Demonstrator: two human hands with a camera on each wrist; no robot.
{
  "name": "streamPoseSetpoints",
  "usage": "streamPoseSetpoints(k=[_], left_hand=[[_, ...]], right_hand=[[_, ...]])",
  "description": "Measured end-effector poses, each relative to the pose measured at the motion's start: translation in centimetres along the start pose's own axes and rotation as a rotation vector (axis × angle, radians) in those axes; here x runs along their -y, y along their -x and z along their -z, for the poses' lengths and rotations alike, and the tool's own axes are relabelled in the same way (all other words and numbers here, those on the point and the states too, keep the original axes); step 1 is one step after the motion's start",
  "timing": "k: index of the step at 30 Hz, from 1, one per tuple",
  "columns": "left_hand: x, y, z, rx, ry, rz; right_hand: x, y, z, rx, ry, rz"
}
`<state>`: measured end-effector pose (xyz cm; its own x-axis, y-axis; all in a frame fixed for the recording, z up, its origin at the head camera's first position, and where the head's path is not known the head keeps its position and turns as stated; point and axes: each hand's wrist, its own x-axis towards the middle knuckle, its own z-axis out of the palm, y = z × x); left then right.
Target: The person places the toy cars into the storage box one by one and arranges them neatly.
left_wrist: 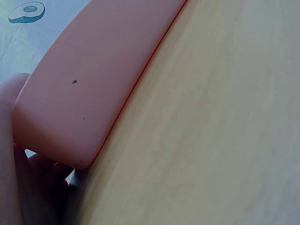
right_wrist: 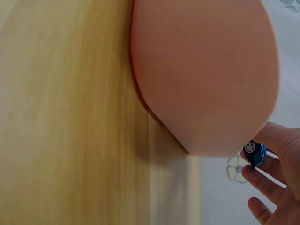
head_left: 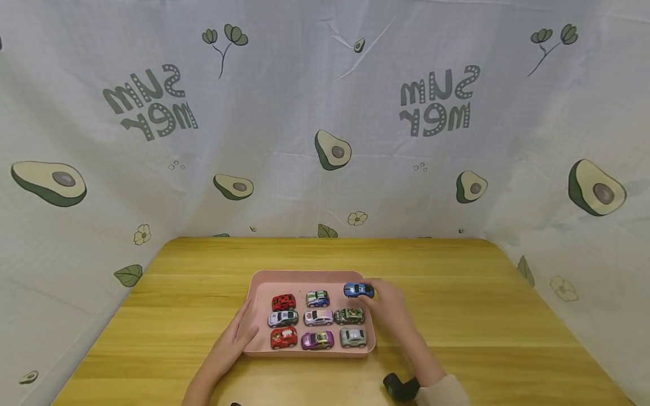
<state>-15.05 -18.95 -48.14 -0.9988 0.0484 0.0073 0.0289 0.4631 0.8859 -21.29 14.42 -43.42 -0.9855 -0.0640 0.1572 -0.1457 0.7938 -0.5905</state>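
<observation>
A pink tray [head_left: 304,276] on the wooden table holds several small toy cars, among them a red spotted car [head_left: 283,302], a white car [head_left: 282,319], a camouflage-green car [head_left: 349,316] and a purple car [head_left: 317,340]. At the tray's left side, my left hand [head_left: 231,341] grips the wall, thumb over the rim and fingers outside. My right hand [head_left: 388,304] pinches a blue toy car [head_left: 358,290] at the tray's back right corner. The right wrist view shows this blue car [right_wrist: 255,153] between thumb and fingers beside the tray's outer wall [right_wrist: 206,79].
The wooden table [head_left: 457,316] extends around the tray on all sides. Behind it hangs a pale cloth [head_left: 284,113] printed with avocados, which also covers both sides. A black object [head_left: 401,388] is by my right forearm.
</observation>
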Motion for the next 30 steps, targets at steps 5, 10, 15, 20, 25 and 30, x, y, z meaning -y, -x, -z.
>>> streamPoseSetpoints(k=[5, 10, 15, 20, 25, 30], left_hand=[[-0.1, 0.0, -0.1, 0.001, 0.006, 0.004], [-0.1, 0.1, -0.1, 0.002, 0.012, 0.002], [-0.2, 0.0, -0.1, 0.001, 0.008, 0.005], [-0.2, 0.0, -0.1, 0.003, 0.005, 0.002], [-0.2, -0.1, 0.0, -0.001, -0.004, -0.004], [-0.2, -0.1, 0.0, 0.001, -0.008, 0.018]], right_hand=[[0.3, -0.4, -0.7, -0.011, 0.117, 0.076], [0.7, -0.9, -1.2, -0.021, 0.247, 0.125], [0.9, -1.3, -1.6, -0.018, 0.305, 0.141], [1.2, -1.5, -1.8, 0.006, 0.319, 0.128], [1.3, -1.7, -2.0, 0.005, 0.363, 0.153], [1.2, -1.9, -2.4, 0.01, 0.414, 0.173]])
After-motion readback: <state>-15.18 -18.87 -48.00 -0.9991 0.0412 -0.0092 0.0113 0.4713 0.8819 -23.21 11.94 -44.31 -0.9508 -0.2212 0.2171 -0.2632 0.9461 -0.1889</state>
